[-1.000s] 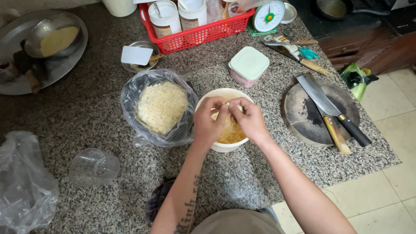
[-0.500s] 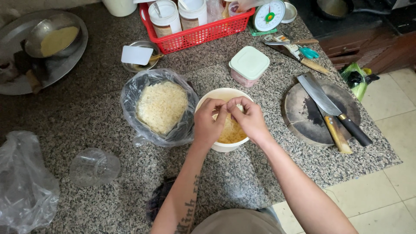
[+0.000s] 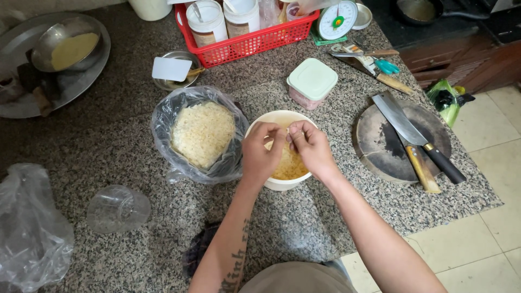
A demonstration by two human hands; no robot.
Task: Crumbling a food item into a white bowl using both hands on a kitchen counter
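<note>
White bowl [image 3: 271, 120] as before under my left hand [image 3: 262, 154] and right hand [image 3: 312, 146], fingertips pinched together over yellow shreds [image 3: 290, 165]; bagged shreds [image 3: 202, 133] just left, cleaver [image 3: 404, 125] well right.

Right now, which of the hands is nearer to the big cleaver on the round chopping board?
Right. The right hand is over the white bowl on the cleaver's side; the left hand is beside it, farther away.
</note>
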